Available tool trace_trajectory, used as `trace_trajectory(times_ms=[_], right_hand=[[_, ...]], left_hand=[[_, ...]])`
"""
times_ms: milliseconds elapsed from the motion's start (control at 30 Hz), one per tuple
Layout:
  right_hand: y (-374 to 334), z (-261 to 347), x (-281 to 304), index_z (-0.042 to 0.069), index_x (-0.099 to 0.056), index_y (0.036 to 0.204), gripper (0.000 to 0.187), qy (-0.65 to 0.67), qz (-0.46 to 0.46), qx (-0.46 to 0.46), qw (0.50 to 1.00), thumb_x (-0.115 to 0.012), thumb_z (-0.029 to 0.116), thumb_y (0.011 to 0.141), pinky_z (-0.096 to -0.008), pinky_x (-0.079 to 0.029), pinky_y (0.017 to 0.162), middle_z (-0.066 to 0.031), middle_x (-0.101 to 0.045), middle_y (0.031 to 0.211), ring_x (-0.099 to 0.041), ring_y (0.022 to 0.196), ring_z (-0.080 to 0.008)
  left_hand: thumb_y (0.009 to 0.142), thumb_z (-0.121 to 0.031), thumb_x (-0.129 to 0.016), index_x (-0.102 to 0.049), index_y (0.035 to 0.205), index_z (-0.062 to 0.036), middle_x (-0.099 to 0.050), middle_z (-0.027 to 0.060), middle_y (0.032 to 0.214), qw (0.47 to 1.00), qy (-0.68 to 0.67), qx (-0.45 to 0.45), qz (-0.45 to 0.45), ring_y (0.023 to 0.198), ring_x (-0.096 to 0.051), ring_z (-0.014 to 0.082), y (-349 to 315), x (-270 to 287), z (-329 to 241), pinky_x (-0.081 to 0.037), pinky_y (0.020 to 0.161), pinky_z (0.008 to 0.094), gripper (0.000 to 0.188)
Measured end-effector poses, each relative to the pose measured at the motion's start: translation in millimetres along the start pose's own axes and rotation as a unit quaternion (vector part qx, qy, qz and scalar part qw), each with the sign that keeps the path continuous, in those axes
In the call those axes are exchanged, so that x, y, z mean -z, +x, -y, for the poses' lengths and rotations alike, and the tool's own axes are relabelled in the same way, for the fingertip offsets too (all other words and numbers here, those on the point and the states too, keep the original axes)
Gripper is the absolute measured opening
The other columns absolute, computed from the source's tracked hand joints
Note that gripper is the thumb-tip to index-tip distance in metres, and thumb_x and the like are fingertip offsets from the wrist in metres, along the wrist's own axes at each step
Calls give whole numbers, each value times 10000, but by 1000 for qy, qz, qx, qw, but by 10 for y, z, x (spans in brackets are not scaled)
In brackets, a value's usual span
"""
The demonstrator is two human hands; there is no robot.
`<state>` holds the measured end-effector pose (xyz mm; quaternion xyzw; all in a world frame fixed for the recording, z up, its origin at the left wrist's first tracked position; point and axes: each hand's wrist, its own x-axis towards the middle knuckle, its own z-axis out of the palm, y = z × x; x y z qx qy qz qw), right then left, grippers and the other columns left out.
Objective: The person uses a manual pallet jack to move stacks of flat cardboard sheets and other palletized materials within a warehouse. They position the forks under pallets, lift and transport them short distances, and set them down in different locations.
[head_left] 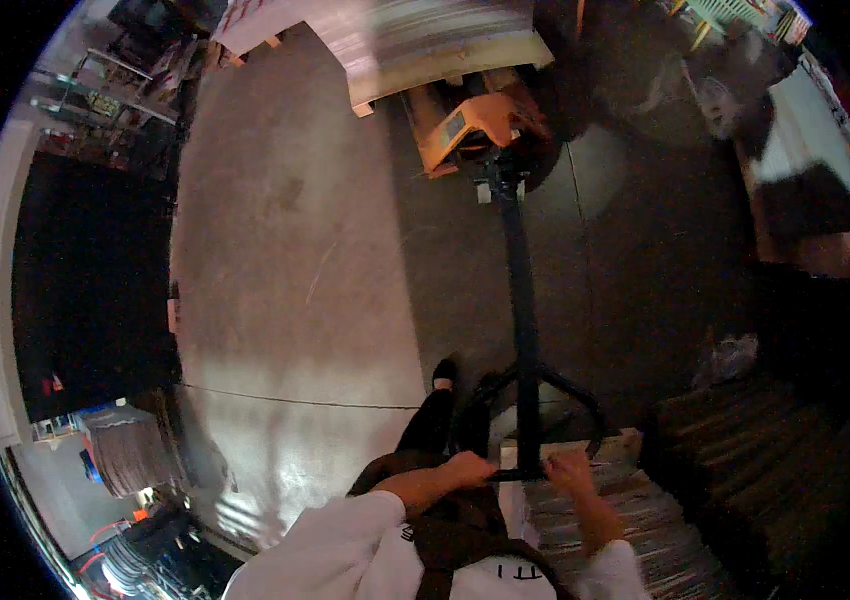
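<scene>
Both of my hands hold the black loop handle (593, 408) of an orange pallet jack (490, 122). My left hand (467, 468) is closed round the handle's near bar on the left side. On the right side of that bar, my right hand (569, 470) is closed too. From the handle a long black shaft (520, 290) runs away from me to the orange body. The jack's forks reach under a pallet (455, 68) that bears a broad, pale, flat stack (435, 30); how far in they go is hidden.
Behind my right hand lies a stack of flat sheets (635, 535) on a wooden pallet. Dark stacked material (745, 470) stands at the right. Farther right is another pale-topped stack (810, 135). Shelving (110, 105) and a dark opening (95, 280) line the left side. Concrete floor (295, 230) stretches ahead.
</scene>
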<state>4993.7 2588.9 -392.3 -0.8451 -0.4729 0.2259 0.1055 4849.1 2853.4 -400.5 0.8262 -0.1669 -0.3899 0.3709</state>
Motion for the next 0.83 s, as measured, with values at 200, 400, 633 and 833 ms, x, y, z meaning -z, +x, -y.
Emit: trace_trajectory(times_ms=[200,400,633,833], right_hand=[[425,642,1412,98,-644,813,293,-13,61,-26,998,-584,380,864,-489,-461,588,-133,-646,720,-609,659,-359],[1119,965,3108,101,-633,783,236,-15,-150,24,988,-642,337,794,-462,-428,541,-124,-598,634,-599,637,-332],[336,268,1420,115,-629,779,166,9,-89,66,994,-681,264,726,-424,-410,541,-99,-569,620,-568,581,-312],[-49,-355,-166,120,-685,855,278,-43,29,30,998,-702,361,717,-465,-437,705,-130,-662,771,-621,696,-333]], left_hand=[[849,-391,-641,-476,1130,-27,-638,199,751,998,23,-29,48,723,-644,394,-867,1302,-421,-513,629,497,488],[872,-451,-599,-498,996,-50,-601,162,643,981,67,-66,-170,597,-617,399,-1594,2782,-942,-513,540,474,432],[850,-411,-630,-492,1028,-78,-599,142,656,983,7,-93,-157,565,-619,345,-574,908,-544,-497,478,453,402],[831,-415,-660,-451,1221,-99,-629,143,677,993,49,-16,-106,590,-634,357,438,-569,102,-520,528,450,543]])
